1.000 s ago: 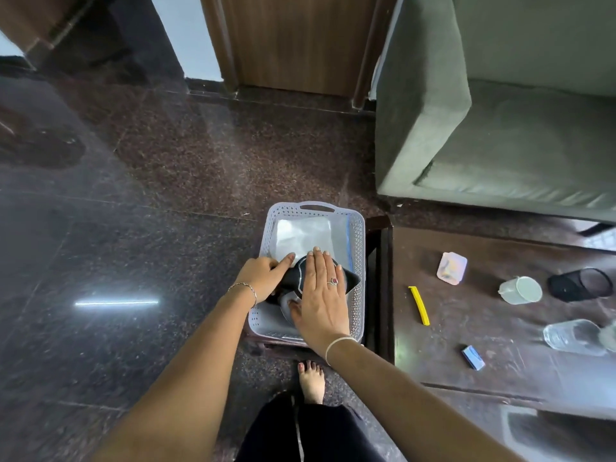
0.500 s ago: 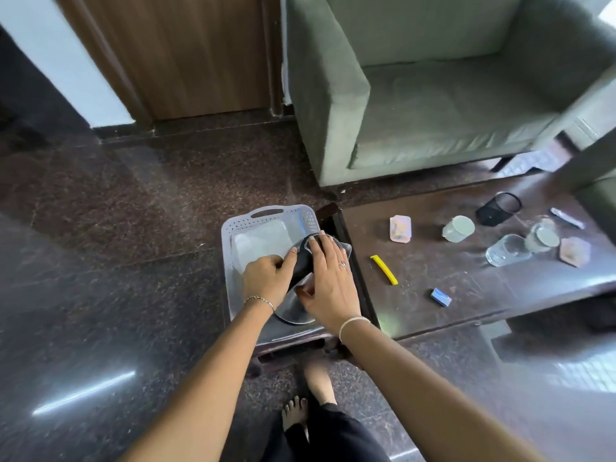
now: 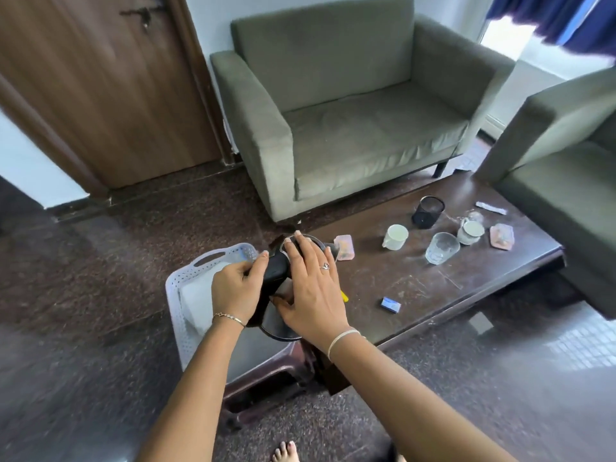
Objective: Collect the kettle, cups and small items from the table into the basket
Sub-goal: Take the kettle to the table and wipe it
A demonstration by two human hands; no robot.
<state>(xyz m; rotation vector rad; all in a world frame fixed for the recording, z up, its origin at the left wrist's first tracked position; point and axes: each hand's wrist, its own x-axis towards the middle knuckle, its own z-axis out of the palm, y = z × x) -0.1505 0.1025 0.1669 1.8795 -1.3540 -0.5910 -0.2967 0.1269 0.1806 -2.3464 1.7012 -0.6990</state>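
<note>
A black and steel kettle (image 3: 276,271) lies tilted over the white perforated basket (image 3: 186,281), which stands on a dark stool left of the low brown table (image 3: 416,288). My left hand (image 3: 236,288) grips the kettle's black handle. My right hand (image 3: 310,288) lies flat over the kettle's body, fingers spread. On the table stand a white cup (image 3: 396,237), a clear glass (image 3: 442,248), a second white cup (image 3: 470,231), a black mesh holder (image 3: 428,212), two pink packets (image 3: 345,247) (image 3: 502,236), a small blue box (image 3: 391,304) and a yellow item (image 3: 344,297) mostly hidden by my right hand.
A green armchair (image 3: 350,105) stands behind the table, a second one (image 3: 566,155) at the right. A wooden door (image 3: 100,88) is at the back left. A white strip (image 3: 490,207) lies at the table's far end. My bare foot (image 3: 283,452) shows below.
The view has swung up and to the right, bringing in the armchairs and the whole table. Both hands stay on the kettle over the basket; the kettle looks raised and shifted toward the table edge.
</note>
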